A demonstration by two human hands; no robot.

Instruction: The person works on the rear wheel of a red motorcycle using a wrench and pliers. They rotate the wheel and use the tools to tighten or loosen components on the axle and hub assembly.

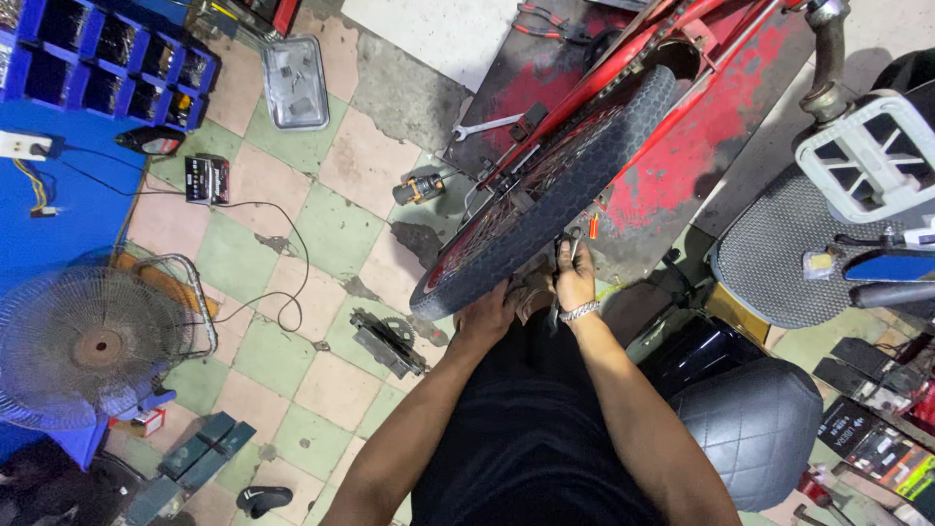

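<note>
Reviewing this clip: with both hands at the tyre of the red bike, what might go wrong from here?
1. The right hand and left hand sit at the black knobbly bicycle tyre; if the wheel turns, fingers might get pinched against the red frame.
2. The silver open-ended spanner and the black chainring part lie loose on the checked tile floor, likely trip hazards.

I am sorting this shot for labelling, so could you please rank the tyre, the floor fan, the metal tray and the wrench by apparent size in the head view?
1. Tyre, largest.
2. Floor fan, only slightly smaller; partly cut off by the frame, so uncertain.
3. Metal tray.
4. Wrench, smallest.
</note>
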